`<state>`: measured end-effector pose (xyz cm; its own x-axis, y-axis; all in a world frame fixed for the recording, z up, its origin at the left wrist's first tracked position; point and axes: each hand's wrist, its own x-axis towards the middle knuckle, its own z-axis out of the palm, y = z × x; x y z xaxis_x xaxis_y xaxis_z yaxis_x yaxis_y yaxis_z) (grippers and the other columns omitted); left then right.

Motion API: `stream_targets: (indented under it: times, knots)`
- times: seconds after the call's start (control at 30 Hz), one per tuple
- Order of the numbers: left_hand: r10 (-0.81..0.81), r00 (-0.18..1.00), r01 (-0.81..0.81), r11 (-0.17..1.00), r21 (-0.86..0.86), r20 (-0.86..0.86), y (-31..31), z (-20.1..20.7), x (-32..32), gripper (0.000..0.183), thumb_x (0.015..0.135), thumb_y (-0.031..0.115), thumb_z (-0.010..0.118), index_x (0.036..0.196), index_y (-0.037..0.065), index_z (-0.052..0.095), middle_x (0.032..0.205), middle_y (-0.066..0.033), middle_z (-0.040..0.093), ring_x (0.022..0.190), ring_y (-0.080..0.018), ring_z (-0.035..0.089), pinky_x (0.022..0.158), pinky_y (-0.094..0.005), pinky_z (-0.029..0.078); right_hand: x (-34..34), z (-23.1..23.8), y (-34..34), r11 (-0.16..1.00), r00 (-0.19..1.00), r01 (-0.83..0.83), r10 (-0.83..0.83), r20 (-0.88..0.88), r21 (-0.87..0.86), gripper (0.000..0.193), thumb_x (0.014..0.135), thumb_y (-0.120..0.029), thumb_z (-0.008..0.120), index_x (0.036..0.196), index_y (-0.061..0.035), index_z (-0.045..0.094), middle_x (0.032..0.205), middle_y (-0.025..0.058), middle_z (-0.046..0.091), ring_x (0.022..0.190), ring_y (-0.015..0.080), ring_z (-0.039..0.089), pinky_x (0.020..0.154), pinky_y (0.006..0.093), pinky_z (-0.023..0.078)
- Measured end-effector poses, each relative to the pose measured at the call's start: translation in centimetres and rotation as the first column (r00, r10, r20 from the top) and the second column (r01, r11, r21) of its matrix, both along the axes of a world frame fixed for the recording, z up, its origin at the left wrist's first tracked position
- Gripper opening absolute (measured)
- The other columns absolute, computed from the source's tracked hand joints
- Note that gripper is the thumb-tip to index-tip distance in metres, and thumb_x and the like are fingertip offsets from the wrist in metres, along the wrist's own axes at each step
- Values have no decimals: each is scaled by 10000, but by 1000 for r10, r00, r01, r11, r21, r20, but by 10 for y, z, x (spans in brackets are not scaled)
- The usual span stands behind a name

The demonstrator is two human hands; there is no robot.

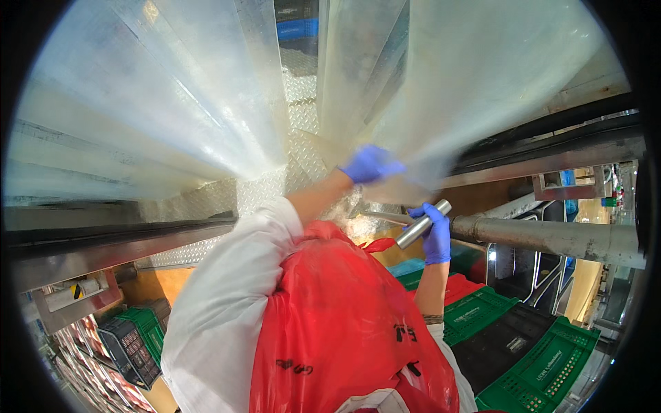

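Strips of cloudy plastic (475, 76) hang on both sides of a narrow gap, right in front of the person in the red apron (337, 323). The left hand (372, 164), in a blue glove, is up against the strips on the right side, or very near them; it is blurry, so I can't tell if its fingers hold the plastic or just push at it. The right hand (434, 237) is lower and more to the right, with its fingers wrapped around a short silver tube (421, 226), which tilts and pokes out at both ends. I think the tube could slip, because it looks smooth and the glove may be slick too. If it fell, it might clang on the bumpy metal floor (261, 196) and roll off, or drop in the green crate (551, 372). A strip could flap and bump the tube, since they hang so near. The loose red tie (379, 245) is close to the tube's low end, so it might get caught. A fat grey pipe (551, 237) is just beside the right hand, so a quick turn could bang the knuckles.
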<state>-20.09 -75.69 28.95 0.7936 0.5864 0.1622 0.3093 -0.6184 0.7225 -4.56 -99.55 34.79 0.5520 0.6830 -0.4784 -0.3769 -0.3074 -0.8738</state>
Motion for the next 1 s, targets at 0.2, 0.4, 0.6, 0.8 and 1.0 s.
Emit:
stream_targets:
  times: [0.2, 0.4, 0.6, 0.8, 1.0]
  knots:
    - [928, 364, -901, 327, 286, 84, 270, -37, -297, 389, 978, 346, 571, 890, 12, 750, 850, -245, 720, 733, -375, 705, 632, -508, 521, -3, 7, -40, 994, 993, 104, -102, -65, 21, 323, 854, -290, 745, 1000, -13, 669, 874, 139, 707, 882, 280, 708, 654, 452, 613]
    - [450, 868, -489, 697, 525, 210, 73, -64, -129, 249, 1016, 257, 544, 1061, 113, 743, 1031, -199, 737, 923, -380, 702, 831, -472, 522, 17, 9, -53, 979, 973, 194, -184, -138, 59, 350, 888, -351, 702, 901, -3, 674, 940, 166, 672, 997, 302, 683, 655, 451, 623]
    - [652, 745, -547, 717, 432, -139, 125, -65, -225, 314, 983, 396, 588, 899, 139, 746, 796, -190, 717, 713, -360, 692, 636, -522, 533, 9, 12, -56, 990, 990, 132, -130, -52, 53, 329, 900, -331, 698, 912, -3, 679, 886, 134, 682, 1038, 307, 687, 672, 465, 635]
    - [758, 640, -693, 499, 520, 125, 176, -38, -257, 243, 949, 196, 598, 817, 37, 726, 721, -157, 706, 561, -259, 634, 544, -425, 503, -16, 3, -47, 998, 999, 46, -45, -27, 51, 371, 934, -390, 653, 922, -19, 663, 942, 146, 677, 1019, 310, 684, 714, 465, 625]
    - [313, 949, -297, 924, -242, 30, -17, 4, -88, 443, 923, 500, 694, 945, 60, 747, 956, -227, 721, 891, -426, 685, 838, -491, 543, -9, 13, -7, 998, 998, 52, -50, -44, 41, 357, 917, -341, 688, 877, 13, 675, 896, 164, 682, 860, 263, 686, 690, 439, 620]
